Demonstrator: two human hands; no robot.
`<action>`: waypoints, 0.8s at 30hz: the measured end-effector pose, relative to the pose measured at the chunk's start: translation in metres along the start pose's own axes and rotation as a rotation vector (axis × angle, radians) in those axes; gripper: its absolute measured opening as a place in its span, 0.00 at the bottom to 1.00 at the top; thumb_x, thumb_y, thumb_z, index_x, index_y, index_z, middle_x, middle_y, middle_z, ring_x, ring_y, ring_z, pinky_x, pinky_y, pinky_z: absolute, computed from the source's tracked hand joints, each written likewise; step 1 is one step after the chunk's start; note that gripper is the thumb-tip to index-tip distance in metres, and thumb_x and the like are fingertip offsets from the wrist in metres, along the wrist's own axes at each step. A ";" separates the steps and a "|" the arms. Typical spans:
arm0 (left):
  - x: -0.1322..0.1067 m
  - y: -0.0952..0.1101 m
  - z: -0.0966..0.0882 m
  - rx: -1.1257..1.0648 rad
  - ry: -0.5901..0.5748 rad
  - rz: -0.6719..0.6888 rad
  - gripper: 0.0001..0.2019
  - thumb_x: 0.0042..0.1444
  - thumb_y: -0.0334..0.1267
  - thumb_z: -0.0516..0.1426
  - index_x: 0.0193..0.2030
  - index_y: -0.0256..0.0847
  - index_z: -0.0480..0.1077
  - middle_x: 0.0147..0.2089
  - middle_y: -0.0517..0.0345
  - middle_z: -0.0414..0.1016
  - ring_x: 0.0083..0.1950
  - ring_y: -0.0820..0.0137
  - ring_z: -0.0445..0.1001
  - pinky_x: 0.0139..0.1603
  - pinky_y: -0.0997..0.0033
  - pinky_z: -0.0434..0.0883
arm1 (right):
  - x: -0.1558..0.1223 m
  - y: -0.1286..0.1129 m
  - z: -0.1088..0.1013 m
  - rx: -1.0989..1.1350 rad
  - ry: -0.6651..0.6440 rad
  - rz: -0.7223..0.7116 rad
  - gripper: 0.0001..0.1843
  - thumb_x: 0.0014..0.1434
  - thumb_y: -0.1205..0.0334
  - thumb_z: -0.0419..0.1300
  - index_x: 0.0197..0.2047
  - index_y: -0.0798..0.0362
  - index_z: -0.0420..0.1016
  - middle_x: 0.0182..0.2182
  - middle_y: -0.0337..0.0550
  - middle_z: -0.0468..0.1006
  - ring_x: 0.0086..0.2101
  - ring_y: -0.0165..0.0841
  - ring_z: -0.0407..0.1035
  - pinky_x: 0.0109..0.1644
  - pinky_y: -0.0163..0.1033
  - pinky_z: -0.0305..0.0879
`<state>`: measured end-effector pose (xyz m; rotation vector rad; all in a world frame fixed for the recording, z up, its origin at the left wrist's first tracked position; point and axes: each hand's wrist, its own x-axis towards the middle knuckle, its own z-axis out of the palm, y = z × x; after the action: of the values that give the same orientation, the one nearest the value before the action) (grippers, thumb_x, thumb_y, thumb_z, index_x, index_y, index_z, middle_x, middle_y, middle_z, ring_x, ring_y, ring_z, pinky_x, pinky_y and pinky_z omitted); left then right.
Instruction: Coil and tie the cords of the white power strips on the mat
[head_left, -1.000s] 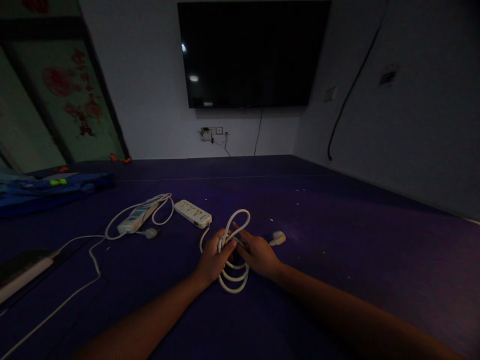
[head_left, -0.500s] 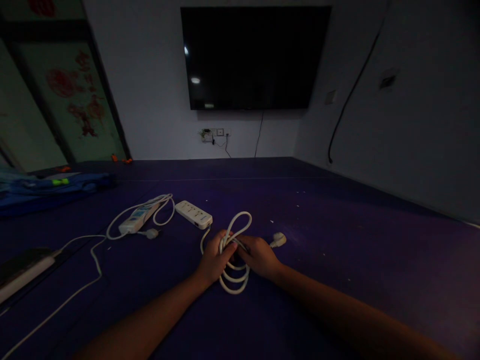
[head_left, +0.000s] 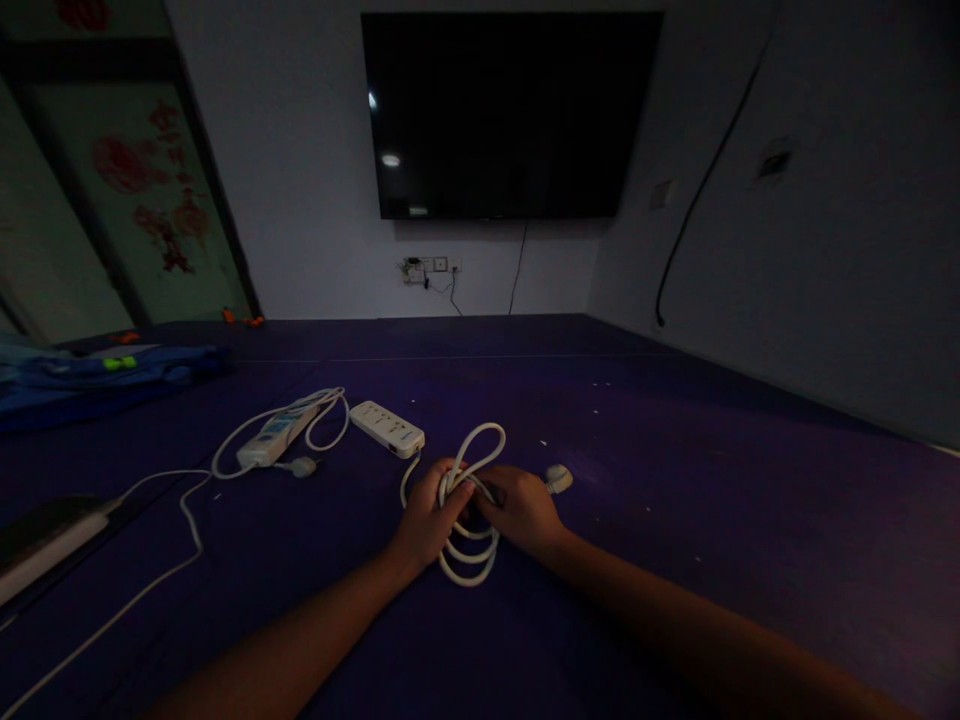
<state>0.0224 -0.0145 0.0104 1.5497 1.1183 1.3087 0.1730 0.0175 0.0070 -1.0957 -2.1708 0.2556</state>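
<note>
Where fingers (head_left: 460, 496) pinch, the cord loop (head_left: 489, 426) points away, slanting right.

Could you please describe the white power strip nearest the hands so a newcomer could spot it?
Below the large black wall-mounted television spreads a dark purple surface. The white rectangular plastic power strip lies there, just beyond the left hand. Unlike the white, blue-marked strip to its left, no cord crosses its top.

White cord (head_left: 446, 488), loosely coiled, loops bunched midway.
</note>
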 end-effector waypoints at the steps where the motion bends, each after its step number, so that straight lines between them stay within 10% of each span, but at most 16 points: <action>1: 0.000 0.000 0.000 0.006 0.004 0.008 0.17 0.52 0.46 0.54 0.44 0.38 0.63 0.26 0.63 0.67 0.27 0.73 0.67 0.29 0.74 0.65 | 0.000 0.001 0.001 0.012 0.001 0.003 0.08 0.51 0.66 0.54 0.33 0.51 0.74 0.29 0.41 0.76 0.30 0.32 0.69 0.33 0.33 0.58; 12: 0.009 -0.009 -0.017 0.169 0.135 0.190 0.19 0.59 0.47 0.42 0.44 0.39 0.67 0.36 0.55 0.73 0.40 0.66 0.71 0.44 0.64 0.66 | 0.001 0.008 0.005 0.328 0.215 0.064 0.11 0.59 0.59 0.48 0.30 0.53 0.66 0.19 0.36 0.69 0.21 0.28 0.64 0.24 0.31 0.57; 24: 0.023 -0.013 -0.041 0.693 0.100 0.498 0.25 0.51 0.54 0.51 0.50 0.40 0.65 0.48 0.48 0.69 0.51 0.60 0.65 0.52 0.56 0.61 | 0.011 0.018 0.002 0.755 0.450 0.209 0.18 0.57 0.46 0.49 0.34 0.53 0.64 0.18 0.34 0.66 0.18 0.26 0.59 0.21 0.31 0.56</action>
<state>-0.0177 0.0120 0.0104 2.4114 1.3950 1.3980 0.1785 0.0378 0.0028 -0.8243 -1.3683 0.7681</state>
